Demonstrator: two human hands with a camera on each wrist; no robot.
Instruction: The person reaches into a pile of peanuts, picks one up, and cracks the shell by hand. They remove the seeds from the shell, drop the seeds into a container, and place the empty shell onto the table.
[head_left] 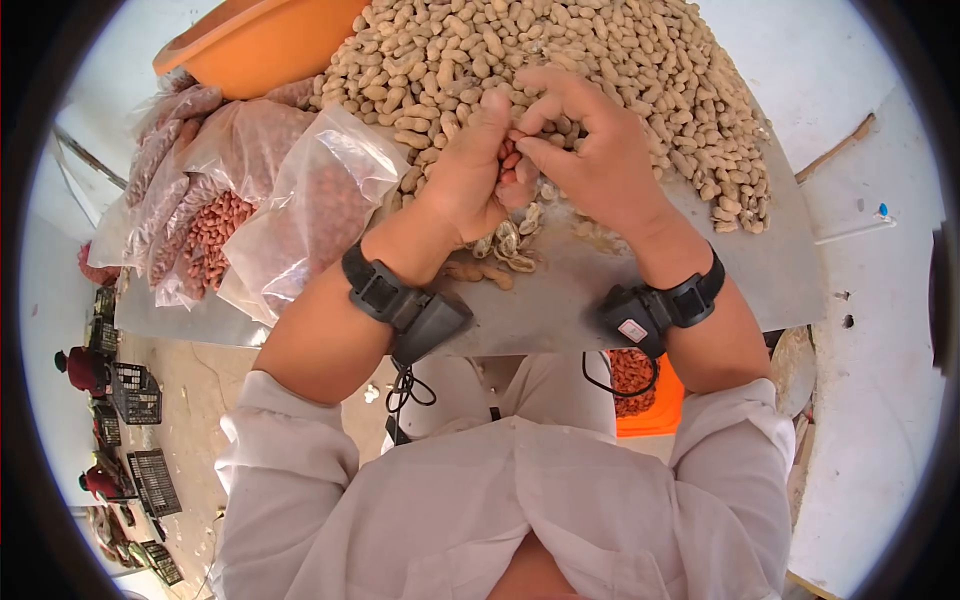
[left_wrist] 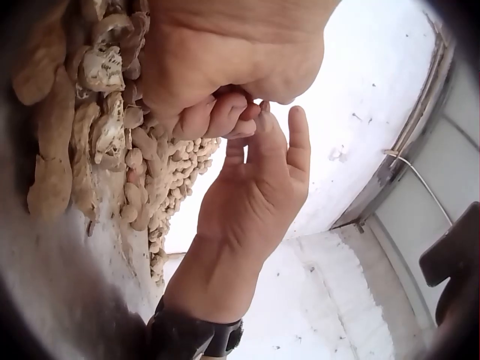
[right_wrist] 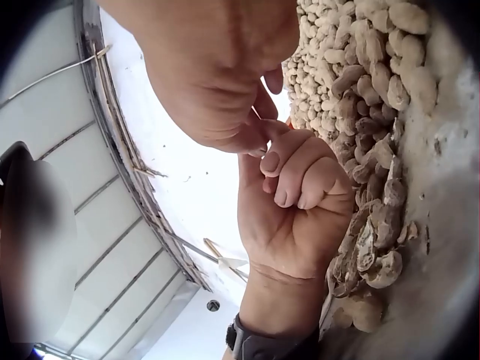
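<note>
Red peanut kernels (head_left: 510, 158) lie in the curled fingers of my left hand (head_left: 465, 178), whose palm faces up in the head view. My right hand (head_left: 597, 150) meets it from the right, thumb and forefinger pinching a peanut kernel at the left fingertips. In the right wrist view, the left fingers (right_wrist: 304, 176) fold toward the palm, with a bit of red showing between them. Split peanut shells (head_left: 508, 240) lie on the metal table (head_left: 560, 305) just below both hands. Behind them rises a large heap of unshelled peanuts (head_left: 680, 90).
Clear plastic bags of red kernels (head_left: 215, 235) stand at the left of the table, beside an orange basin (head_left: 260, 45). Under the table edge, an orange container (head_left: 655, 422) holds more kernels. Black crates (head_left: 152, 480) and people in red (head_left: 87, 370) are at far left.
</note>
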